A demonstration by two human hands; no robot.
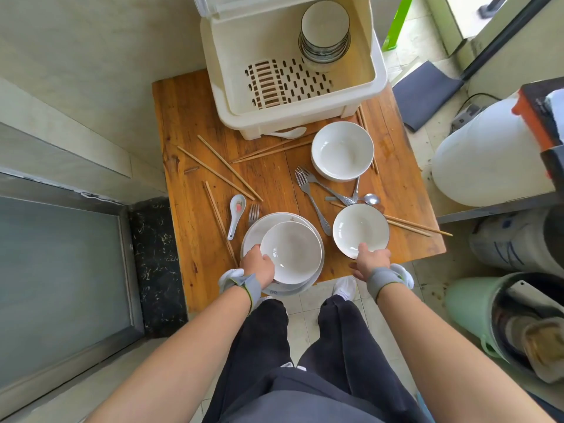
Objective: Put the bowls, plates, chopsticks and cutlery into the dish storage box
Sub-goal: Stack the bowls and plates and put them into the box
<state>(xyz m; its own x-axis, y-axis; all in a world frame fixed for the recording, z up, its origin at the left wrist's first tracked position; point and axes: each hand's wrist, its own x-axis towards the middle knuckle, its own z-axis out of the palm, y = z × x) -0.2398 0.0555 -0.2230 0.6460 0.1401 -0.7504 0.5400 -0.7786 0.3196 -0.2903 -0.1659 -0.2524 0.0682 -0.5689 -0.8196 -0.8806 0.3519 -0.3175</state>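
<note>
- Left hand (258, 265) grips a white bowl (291, 253) stacked on plates (253, 232) (near counter (189, 117) edge).
- Right hand (370, 261) pinches a dark-rimmed bowl (360, 230).
- Forks (302, 181), chopsticks (229, 167) lie between them and the dish storage box (290, 116).

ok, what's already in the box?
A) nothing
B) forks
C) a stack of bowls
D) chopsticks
C: a stack of bowls stands at the far right inside the box, while the forks and chopsticks lie out on the table.
</note>
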